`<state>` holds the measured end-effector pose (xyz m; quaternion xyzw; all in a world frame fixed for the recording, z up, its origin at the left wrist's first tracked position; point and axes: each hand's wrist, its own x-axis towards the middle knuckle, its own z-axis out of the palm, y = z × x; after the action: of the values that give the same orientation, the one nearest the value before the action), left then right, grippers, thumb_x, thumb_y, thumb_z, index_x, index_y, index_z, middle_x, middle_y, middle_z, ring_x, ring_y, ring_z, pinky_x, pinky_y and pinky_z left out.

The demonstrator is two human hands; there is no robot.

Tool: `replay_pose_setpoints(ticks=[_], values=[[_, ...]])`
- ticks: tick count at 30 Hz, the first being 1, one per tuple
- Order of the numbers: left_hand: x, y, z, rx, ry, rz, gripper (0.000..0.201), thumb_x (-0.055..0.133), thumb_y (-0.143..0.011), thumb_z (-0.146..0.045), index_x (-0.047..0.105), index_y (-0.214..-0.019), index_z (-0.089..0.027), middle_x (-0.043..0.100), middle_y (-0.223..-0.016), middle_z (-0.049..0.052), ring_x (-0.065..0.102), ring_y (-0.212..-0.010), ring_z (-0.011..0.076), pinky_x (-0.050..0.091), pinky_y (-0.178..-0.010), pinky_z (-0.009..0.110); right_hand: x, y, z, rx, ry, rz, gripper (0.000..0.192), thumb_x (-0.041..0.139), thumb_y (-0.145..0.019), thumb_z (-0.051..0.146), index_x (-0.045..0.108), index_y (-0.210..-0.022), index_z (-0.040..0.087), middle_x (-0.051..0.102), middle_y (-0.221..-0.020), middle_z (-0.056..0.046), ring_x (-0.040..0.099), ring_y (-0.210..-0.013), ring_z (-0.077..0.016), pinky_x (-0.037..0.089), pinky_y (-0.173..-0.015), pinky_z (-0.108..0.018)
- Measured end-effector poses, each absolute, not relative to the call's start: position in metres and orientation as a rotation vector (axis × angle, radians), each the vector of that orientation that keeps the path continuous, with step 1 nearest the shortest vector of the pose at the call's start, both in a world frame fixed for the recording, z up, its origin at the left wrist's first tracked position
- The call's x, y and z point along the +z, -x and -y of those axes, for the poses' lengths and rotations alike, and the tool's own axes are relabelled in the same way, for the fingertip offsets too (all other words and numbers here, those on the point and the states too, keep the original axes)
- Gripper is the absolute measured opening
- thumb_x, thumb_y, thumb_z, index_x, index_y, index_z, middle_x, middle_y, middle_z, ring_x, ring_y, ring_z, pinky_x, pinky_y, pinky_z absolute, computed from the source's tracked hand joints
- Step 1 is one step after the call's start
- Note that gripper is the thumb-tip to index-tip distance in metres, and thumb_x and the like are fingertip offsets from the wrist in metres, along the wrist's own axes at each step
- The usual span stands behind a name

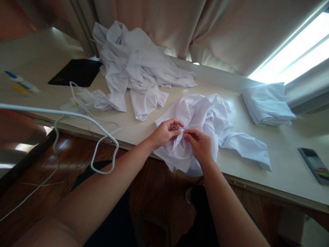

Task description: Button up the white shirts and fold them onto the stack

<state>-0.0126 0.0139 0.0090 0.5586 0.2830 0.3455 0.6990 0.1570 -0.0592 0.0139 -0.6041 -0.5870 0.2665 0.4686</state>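
Pinching the crumpled white shirt, both hands grip one fold — its sleeve trailing right along the table.

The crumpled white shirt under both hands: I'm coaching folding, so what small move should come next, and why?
Probably draw the hands apart to spread the cloth flat. The left hand and right hand pinch the crumpled white shirt at nearly one spot, and it lies bunched, partly hanging over the table edge.

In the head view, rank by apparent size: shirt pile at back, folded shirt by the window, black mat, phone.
1. shirt pile
2. folded shirt and black mat look alike; unsure
3. phone, partly cut off
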Motion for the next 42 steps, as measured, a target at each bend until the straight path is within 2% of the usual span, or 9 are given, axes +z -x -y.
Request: replay_pose_setpoints(ticks=[8, 13, 21, 27, 32, 42], values=[[0.0112, 0.0126, -0.0138, 0.711, -1.056, -0.538, 0.034, 0.081, -0.073, -0.030, 0.060, -0.095, -0.017, 0.061, -0.078, -0.003, 0.056, -0.067, 0.0065, 0.041, -0.063, 0.018, 0.0206, -0.1582, 0.0622, 0.781, 1.395, 1.306, 0.011, 0.072, -0.081, 0.030, 0.075, -0.088, 0.022, 0.071, -0.075, -0.001, 0.064, -0.068, -0.0160, 0.052, -0.067, -0.030], [0.0099, 0.0122, -0.0135, 0.663, -0.969, -0.493, 0.037, 0.084, -0.071, -0.031, 0.060, -0.096, -0.017, 0.062, -0.075, -0.003, 0.055, -0.062, 0.0059, 0.039, -0.060, 0.018, 0.0200, -0.1578, 0.0617, 0.852, 1.340, 1.243, 0.010, 0.074, -0.080, 0.028, 0.076, -0.087, 0.021, 0.071, -0.076, -0.001, 0.063, -0.067, -0.0151, 0.051, -0.066, -0.029], [0.0084, 0.0113, -0.0138, 0.628, -0.861, -0.431, 0.040, 0.084, -0.071, -0.032, 0.058, -0.098, -0.017, 0.068, -0.082, 0.001, 0.065, -0.072, 0.0120, 0.047, -0.067, 0.022, 0.0242, -0.1526, 0.0599, 0.875, 1.310, 1.193, 0.008, 0.074, -0.079, 0.027, 0.076, -0.085, 0.021, 0.071, -0.075, 0.000, 0.062, -0.065, -0.0141, 0.051, -0.064, -0.027], [0.0068, 0.0122, -0.0143, 0.632, -0.890, -0.433, 0.038, 0.082, -0.074, -0.032, 0.059, -0.102, -0.019, 0.068, -0.081, 0.001, 0.063, -0.067, 0.0103, 0.045, -0.063, 0.020, 0.0228, -0.1524, 0.0596, 0.879, 1.296, 1.181, 0.008, 0.075, -0.078, 0.026, 0.076, -0.084, 0.021, 0.070, -0.074, 0.000, 0.062, -0.066, -0.0138, 0.050, -0.065, -0.027], [0.0062, 0.0118, -0.0141, 0.619, -0.892, -0.444, 0.036, 0.081, -0.075, -0.034, 0.059, -0.099, -0.018, 0.068, -0.081, 0.002, 0.064, -0.069, 0.0122, 0.046, -0.064, 0.022, 0.0226, -0.1523, 0.0602, 0.879, 1.300, 1.173, 0.009, 0.075, -0.078, 0.027, 0.076, -0.085, 0.022, 0.071, -0.076, -0.001, 0.062, -0.067, -0.0146, 0.050, -0.066, -0.028], [0.0098, 0.0126, -0.0128, 0.602, -0.899, -0.474, 0.038, 0.083, -0.072, -0.036, 0.061, -0.096, -0.017, 0.067, -0.080, 0.002, 0.063, -0.067, 0.0111, 0.046, -0.065, 0.022, 0.0211, -0.1534, 0.0612, 0.883, 1.316, 1.191, 0.011, 0.075, -0.078, 0.029, 0.076, -0.086, 0.021, 0.071, -0.077, -0.001, 0.063, -0.068, -0.0150, 0.051, -0.066, -0.028]])
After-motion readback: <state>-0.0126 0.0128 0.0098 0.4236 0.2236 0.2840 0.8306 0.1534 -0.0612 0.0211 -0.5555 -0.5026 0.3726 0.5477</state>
